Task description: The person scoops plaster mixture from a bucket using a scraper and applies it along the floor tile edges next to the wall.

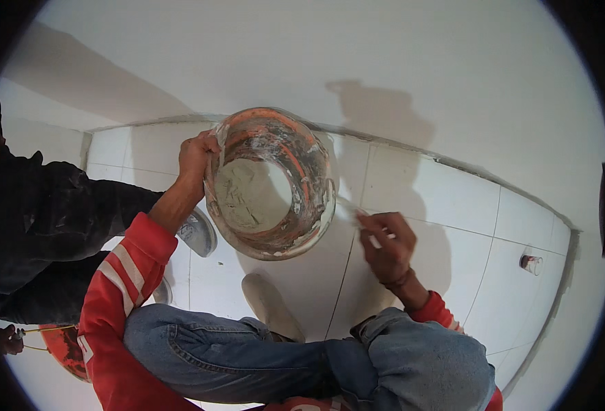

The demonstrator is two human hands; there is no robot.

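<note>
A bucket [319, 154], orange under smears of grey and white, is tilted so that its mouth faces me. Pale, cracked paste-like material [251, 195] lies at its bottom. My left hand [196, 154] grips the rim on the left side. To the right of the bucket, my right hand [388, 243] has its fingers curled in. A thin, pale, blurred piece [349, 207] runs from those fingers toward the rim; its kind cannot be made out.
A person in dark trousers [56, 212] stands close on my left. Beside them, an orange-red bucket [66, 349] hangs by a wire handle near a hand [6, 339]. A white wall [453, 75] rises ahead. On the tiled floor [446, 192] at right lies a small glass-like container [531, 264].
</note>
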